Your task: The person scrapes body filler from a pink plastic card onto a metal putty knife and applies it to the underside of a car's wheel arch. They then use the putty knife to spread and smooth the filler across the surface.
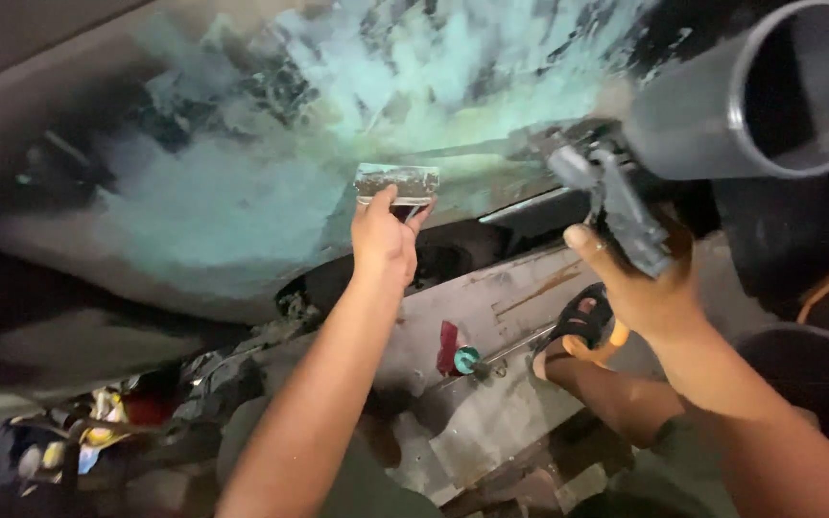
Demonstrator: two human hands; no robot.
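- Dim workshop light falls on a car body panel [242, 182] smeared with pale green filler.
- Left hand [383, 240] pinches a flat scraper [397, 181], its blade pressed to the panel: spreading seems in hand.
- Right hand [640, 288] grips a blurred dark tool [616, 206] beside a grey pipe [760, 96].
- Next stroke likely needs even pressure along the panel's lower edge.

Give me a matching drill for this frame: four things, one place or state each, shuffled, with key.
Things:
1. Left hand
2. Right hand
3. Grey pipe
4. Sandalled foot

States or places:
A. top right, open end toward the camera
B. down on the plank below the panel
C. presses a flat scraper on the pale green filler
D. grips a dark tool

Pairs: 1-C, 2-D, 3-A, 4-B
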